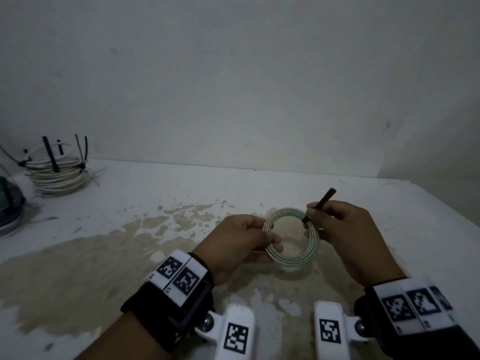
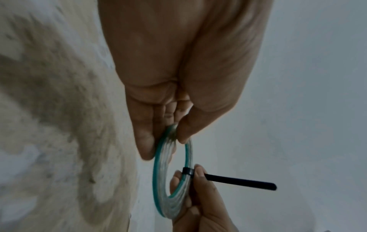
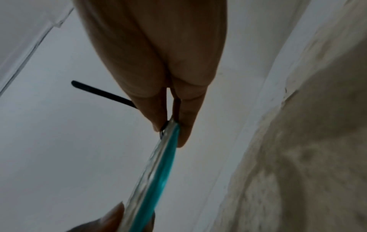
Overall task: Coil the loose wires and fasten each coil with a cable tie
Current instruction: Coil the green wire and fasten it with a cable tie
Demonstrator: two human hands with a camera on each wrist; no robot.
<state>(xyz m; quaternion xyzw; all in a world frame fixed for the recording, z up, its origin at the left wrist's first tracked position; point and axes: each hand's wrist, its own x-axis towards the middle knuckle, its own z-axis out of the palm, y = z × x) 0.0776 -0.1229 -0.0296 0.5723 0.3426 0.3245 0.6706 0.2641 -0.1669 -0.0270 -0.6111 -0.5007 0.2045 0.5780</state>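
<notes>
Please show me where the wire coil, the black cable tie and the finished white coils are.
wire coil (image 1: pixel 310 252): head view, lower right arc.
black cable tie (image 2: pixel 238 183): left wrist view, free tail.
finished white coils (image 1: pixel 58 178): head view, side of the stack.

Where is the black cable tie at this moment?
In the head view the black cable tie is right of centre, looped around the far-right side of the wire coil; the right hand pinches it there, its tail pointing up toward the wall.
</notes>
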